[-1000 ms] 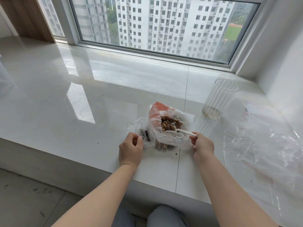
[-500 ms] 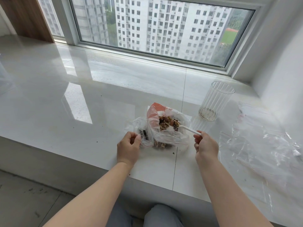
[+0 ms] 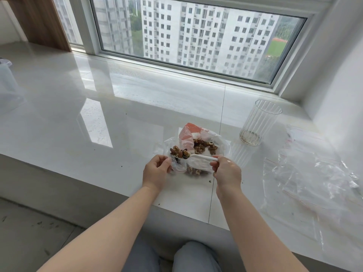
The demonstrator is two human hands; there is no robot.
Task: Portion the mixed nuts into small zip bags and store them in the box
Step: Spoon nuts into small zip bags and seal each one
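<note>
Left hand (image 3: pixel 157 169) pinches small zip bag (image 3: pixel 177 165) mouth; right hand (image 3: pixel 227 171) grips white spoon (image 3: pixel 198 157) heaped with nuts; box at 9 o'clock cut off, blurred

- The clear container (image 3: pixel 5 83) at the left edge of the frame is being cut off, so its full shape cannot be told.
- The loose plastic bags (image 3: pixel 314 179) at the right are running out past the frame's edge.
- The fingertips of the left hand (image 3: pixel 157 171) are being hidden behind the small zip bag (image 3: pixel 177 163).
- The spoon (image 3: pixel 198 157) handle's end is disappearing inside the right hand (image 3: pixel 227 171).
- The residue in the ribbed glass (image 3: pixel 257 122) is showing too small to identify.
</note>
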